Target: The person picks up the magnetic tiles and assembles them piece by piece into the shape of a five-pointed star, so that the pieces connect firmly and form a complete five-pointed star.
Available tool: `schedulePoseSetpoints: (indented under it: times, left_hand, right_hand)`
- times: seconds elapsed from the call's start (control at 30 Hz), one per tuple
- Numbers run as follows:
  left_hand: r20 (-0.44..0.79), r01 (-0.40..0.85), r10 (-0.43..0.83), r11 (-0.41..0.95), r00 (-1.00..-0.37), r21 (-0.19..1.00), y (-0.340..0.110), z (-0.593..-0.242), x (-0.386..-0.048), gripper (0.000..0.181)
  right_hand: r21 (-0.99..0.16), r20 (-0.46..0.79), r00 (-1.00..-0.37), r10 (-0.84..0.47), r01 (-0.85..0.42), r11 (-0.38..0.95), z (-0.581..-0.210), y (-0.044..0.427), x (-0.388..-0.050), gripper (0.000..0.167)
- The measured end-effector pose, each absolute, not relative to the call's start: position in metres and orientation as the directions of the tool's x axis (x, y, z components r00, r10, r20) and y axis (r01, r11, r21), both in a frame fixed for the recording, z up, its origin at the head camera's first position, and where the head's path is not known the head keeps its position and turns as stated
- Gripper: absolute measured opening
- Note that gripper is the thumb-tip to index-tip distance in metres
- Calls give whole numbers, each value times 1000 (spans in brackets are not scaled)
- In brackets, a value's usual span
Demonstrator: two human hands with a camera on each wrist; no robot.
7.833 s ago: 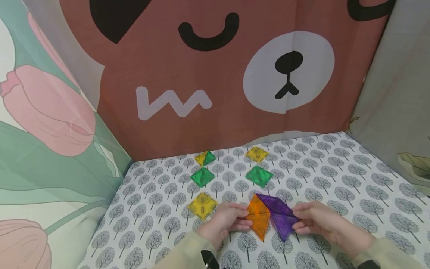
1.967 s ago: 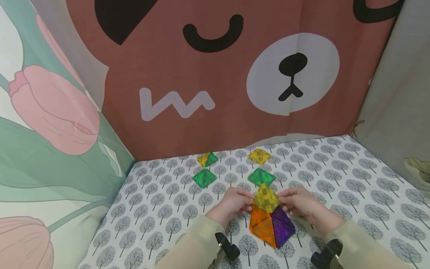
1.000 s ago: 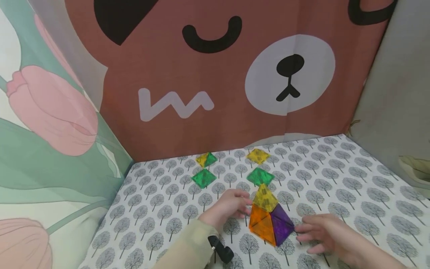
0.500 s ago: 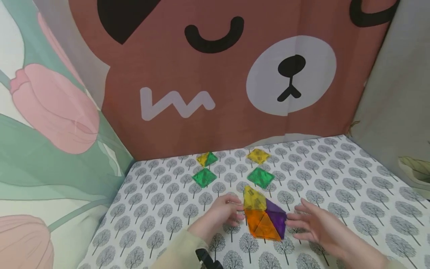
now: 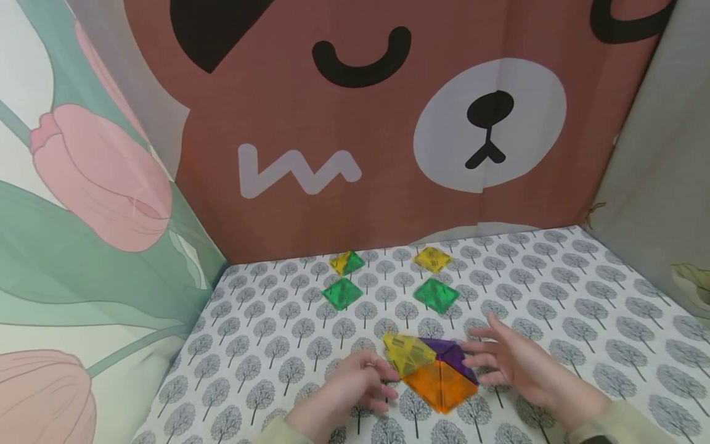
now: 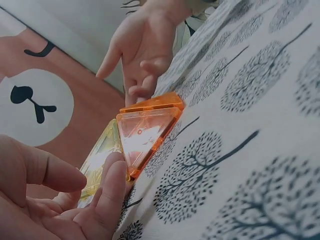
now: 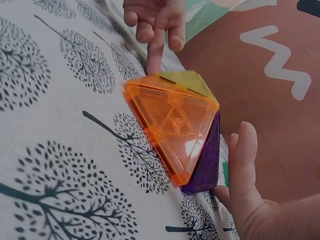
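A low pointed shape of joined see-through triangular magnetic tiles stands on the tree-print cloth between my hands. Its orange tiles [image 5: 442, 383] face me, its yellow tiles [image 5: 409, 353] are at the left, and its purple tiles [image 5: 450, 353] are at the back right. My left hand [image 5: 360, 385] is at the yellow side with loosely bent fingers; in the left wrist view a fingertip overlaps the shape's edge, and I cannot tell how firmly it touches. My right hand [image 5: 513, 364] has its fingers spread, with fingertips beside the purple tiles. The underside is hidden.
Behind the shape lie two green diamonds [image 5: 342, 294] of tiles, a yellow-and-green diamond [image 5: 347, 263] and a yellow diamond [image 5: 433, 259]. A bear-print curtain [image 5: 310, 222] closes off the back of the cloth [image 5: 266, 345], with printed hangings at both sides.
The separate orange and purple pairs and the near-left yellow diamond have become one joined shape. Its yellow side has turned from the back to the left, and my hands' pinch has loosened.
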State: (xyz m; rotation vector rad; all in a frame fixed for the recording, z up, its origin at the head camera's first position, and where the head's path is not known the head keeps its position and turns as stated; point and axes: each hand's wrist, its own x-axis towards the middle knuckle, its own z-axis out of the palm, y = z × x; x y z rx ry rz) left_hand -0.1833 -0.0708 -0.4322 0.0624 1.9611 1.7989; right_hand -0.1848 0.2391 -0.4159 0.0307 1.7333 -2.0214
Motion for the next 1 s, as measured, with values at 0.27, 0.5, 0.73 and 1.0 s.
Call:
schedulePoseSetpoints:
  times: [0.27,0.5,0.73,1.0]
  left_hand:
    - [-256,-207,278,193,-926,959,-85,-420,-214,19]
    - [-270,-171,334,298,-903,939,-68,-407,-298,40]
    - [-332,-268,446,203,-831,942,-35,-405,-339,47]
    - [-382,-340,433,175,-816,924,0,-398,-350,50]
  right_hand:
    - [-955,-295,-928,-227,289,60,-422,257,-212,92]
    - [-971,-228,-951,-208,209,113,-423,276,-259,76]
    - [-970,-242,-940,-240,226,93,-422,265,-289,59]
    - [-966,-254,-942,-221,234,112,-422,263,-298,56]
